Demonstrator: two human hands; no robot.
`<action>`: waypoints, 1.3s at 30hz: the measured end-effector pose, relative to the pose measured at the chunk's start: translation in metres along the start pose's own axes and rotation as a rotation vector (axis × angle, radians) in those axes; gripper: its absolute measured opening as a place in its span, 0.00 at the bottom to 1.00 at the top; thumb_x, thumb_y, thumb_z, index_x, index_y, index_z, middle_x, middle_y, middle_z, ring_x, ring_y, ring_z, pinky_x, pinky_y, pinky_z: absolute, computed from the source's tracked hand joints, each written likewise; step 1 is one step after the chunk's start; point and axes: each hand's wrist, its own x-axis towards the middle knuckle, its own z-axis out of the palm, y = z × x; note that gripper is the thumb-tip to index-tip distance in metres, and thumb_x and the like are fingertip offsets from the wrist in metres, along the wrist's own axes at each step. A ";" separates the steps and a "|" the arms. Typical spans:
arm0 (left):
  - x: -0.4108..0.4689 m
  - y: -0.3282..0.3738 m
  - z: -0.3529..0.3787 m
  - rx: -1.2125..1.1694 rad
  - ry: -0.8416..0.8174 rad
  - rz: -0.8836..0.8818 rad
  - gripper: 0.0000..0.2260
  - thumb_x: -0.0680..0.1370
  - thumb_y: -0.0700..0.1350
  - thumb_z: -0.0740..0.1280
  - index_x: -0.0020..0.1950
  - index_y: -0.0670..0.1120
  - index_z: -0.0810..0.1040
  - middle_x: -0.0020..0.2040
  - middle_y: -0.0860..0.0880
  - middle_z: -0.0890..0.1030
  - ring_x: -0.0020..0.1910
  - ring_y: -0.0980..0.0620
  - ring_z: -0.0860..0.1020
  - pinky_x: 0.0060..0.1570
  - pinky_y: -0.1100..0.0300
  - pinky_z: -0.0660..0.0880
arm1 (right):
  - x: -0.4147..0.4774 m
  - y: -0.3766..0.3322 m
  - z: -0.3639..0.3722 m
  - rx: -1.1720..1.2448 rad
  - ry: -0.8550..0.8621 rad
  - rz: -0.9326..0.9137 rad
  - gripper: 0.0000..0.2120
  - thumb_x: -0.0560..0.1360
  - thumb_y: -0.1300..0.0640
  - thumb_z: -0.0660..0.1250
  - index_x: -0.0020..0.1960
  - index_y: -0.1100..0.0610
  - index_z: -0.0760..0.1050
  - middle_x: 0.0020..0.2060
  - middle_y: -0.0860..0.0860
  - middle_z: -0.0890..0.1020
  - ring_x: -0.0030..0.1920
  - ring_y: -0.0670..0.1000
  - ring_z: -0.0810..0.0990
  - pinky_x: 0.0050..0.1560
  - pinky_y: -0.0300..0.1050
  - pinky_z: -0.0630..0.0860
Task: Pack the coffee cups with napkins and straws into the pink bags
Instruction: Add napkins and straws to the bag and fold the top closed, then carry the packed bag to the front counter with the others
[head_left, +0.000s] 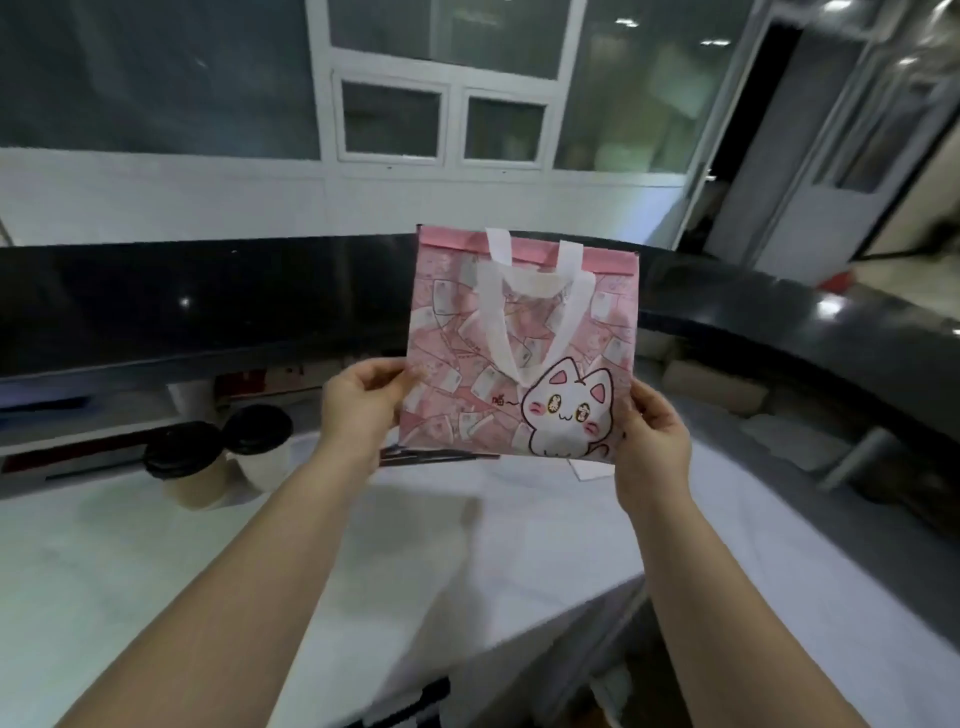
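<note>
Head view. A flat, still-folded pink bag (519, 343) with a cartoon cat print is held upright in the air above the white table (467, 561), its mouth uppermost and closed. Its white handles (524, 312) are folded down against the front face.

The left hand (358, 405) pinches the bag's left edge about halfway down, thumb in front and the other fingers hidden behind. The right hand (654, 441) grips the lower right corner in the same way, fingers curled round the edge.

At the left of the table, well apart from the bag, stand a brown cup (189, 470) and a white cup (258, 447), touching or nearly so, both with black lids. Dark thin items (431, 456) lie on the table just below the bag. They may be straws, but blur prevents certainty. A black raised ledge (208, 301) borders the far side.

Handling, as judged: the bag appears light, thin and glossy, probably limp once opened and liable to slip or crease. Edge pinches suit it while flat. To open it, the top rim or the handles would be the better hold, with the base spread on the table before a cup goes in.
</note>
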 end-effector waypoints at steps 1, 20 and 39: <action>0.003 0.009 0.014 0.007 -0.053 0.004 0.04 0.73 0.43 0.74 0.43 0.52 0.83 0.41 0.54 0.86 0.42 0.51 0.85 0.37 0.55 0.82 | -0.003 -0.014 -0.006 0.009 0.045 -0.034 0.04 0.77 0.61 0.69 0.50 0.56 0.81 0.43 0.50 0.86 0.47 0.53 0.84 0.45 0.47 0.82; -0.195 0.110 0.309 -0.281 -1.011 -0.333 0.13 0.74 0.39 0.73 0.58 0.41 0.79 0.51 0.41 0.84 0.46 0.42 0.84 0.38 0.50 0.82 | -0.169 -0.270 -0.231 -0.077 0.786 -0.592 0.09 0.78 0.66 0.65 0.47 0.53 0.80 0.40 0.48 0.86 0.45 0.53 0.85 0.40 0.47 0.82; -0.595 0.124 0.465 -0.368 -1.324 -0.546 0.08 0.73 0.39 0.74 0.51 0.43 0.82 0.50 0.43 0.85 0.46 0.44 0.85 0.44 0.43 0.82 | -0.426 -0.402 -0.524 -0.932 1.261 -0.716 0.21 0.70 0.61 0.75 0.60 0.50 0.74 0.56 0.52 0.77 0.50 0.46 0.78 0.46 0.37 0.78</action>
